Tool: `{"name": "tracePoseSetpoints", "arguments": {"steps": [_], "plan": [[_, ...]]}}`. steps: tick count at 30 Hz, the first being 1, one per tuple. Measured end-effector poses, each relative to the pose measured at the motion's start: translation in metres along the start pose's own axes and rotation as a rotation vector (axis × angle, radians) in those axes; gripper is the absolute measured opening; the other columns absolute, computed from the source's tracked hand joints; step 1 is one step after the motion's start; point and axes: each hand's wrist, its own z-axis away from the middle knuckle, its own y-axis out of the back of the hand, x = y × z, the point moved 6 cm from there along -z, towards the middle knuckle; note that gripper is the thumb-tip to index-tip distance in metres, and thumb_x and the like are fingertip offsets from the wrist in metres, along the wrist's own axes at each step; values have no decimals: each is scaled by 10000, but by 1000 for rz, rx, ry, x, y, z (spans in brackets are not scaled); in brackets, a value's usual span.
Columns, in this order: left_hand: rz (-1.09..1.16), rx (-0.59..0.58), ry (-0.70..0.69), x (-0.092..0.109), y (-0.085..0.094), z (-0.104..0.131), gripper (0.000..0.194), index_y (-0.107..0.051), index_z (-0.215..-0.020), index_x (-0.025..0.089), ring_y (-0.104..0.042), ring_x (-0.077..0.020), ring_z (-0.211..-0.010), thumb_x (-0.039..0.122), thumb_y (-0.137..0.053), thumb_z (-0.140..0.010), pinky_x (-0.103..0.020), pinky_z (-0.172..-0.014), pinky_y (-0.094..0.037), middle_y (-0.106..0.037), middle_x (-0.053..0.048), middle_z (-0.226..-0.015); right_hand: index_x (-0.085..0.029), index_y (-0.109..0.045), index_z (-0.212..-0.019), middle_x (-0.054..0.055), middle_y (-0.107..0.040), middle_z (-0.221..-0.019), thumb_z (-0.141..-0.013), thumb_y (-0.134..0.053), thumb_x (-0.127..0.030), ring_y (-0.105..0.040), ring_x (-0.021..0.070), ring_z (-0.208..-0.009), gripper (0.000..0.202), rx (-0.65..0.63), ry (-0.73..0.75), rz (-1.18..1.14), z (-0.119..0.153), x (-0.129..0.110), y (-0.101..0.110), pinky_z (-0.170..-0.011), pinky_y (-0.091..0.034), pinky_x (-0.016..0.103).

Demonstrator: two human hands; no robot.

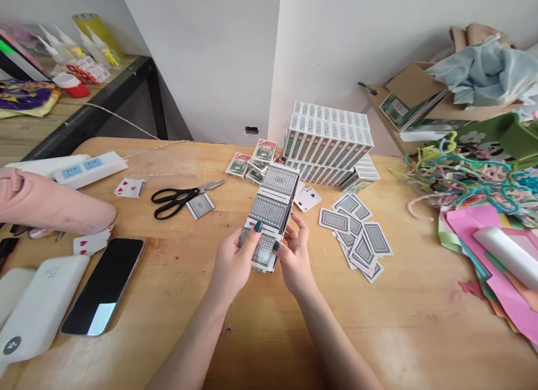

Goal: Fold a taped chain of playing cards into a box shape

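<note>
A long box-like strip made of patterned playing cards is held over the table, tilted away from me. My left hand grips its near left end, thumb pressed on the top face. On the near right side my right hand has its thumb against the edge, with its other fingers curled partly behind the strip. Loose cards lie face down in a spread pile to the right. Just beyond my right hand, a two of clubs lies face up. Black-handled scissors rest left of the strip, touching a folded card.
Boxed card decks are stacked at the table's back, with several loose boxes beside them. A phone, power bank, pink bottle and power strip occupy the left. Tangled yarn and coloured paper lie right.
</note>
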Motion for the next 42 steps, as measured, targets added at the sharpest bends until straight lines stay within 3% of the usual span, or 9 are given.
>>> {"name": "tracePoseSetpoints", "arguments": {"steps": [7, 14, 17, 21, 27, 35, 42], "plan": [[-71, 68, -51, 2, -2, -3, 433, -668, -809, 146, -559, -157, -575, 558, -533, -814, -227, -508, -430, -651, -34, -652, -297, -261, -1174, 88, -435, -1296, -699, -642, -398, -455, 243, -1184, 617, 37, 36, 31, 6, 2, -6, -911, -441, 402], [-46, -6, -73, 4, -5, 0, 399, -691, -835, 149, -572, -159, -616, 528, -567, -807, -225, -525, -420, -669, -37, -702, -289, -256, -1168, 96, -418, -1259, -691, -648, -381, -420, 251, -1196, 624, 116, 128, 142, 9, -5, -6, -977, -379, 429], [7, -39, -25, 2, -4, 0, 403, -684, -871, 147, -604, -167, -653, 532, -619, -768, -225, -552, -457, -683, -38, -723, -297, -267, -1177, 97, -407, -1311, -687, -686, -400, -414, 254, -1219, 654, 41, 56, 58, 6, -2, -4, -962, -404, 427], [10, 57, -25, 3, 3, -1, 425, -665, -833, 132, -607, -164, -634, 546, -643, -741, -217, -526, -462, -685, -44, -699, -300, -298, -1197, 89, -393, -1374, -667, -736, -394, -399, 263, -1254, 693, -135, -19, -63, 3, 1, -3, -989, -402, 445], [-32, 100, -55, 7, 3, -1, 418, -651, -755, 133, -587, -153, -573, 551, -643, -732, -210, -481, -430, -673, -38, -658, -320, -310, -1231, 61, -377, -1404, -677, -709, -308, -411, 248, -1248, 683, -237, -41, -52, 5, -5, -4, -962, -430, 430], [-42, 92, -61, 3, -4, -2, 390, -656, -809, 140, -604, -162, -613, 526, -616, -767, -222, -529, -460, -673, -37, -679, -317, -262, -1178, 63, -425, -1337, -660, -674, -276, -473, 235, -1146, 663, -151, 13, -17, 6, -4, -7, -855, -470, 376], [-158, 106, -104, 10, -1, -1, 364, -645, -802, 155, -602, -163, -641, 511, -569, -807, -215, -544, -441, -693, -33, -724, -318, -294, -1184, 58, -402, -1363, -683, -721, -326, -432, 225, -1194, 658, -152, 61, -35, 7, -11, -7, -917, -436, 364]]}}
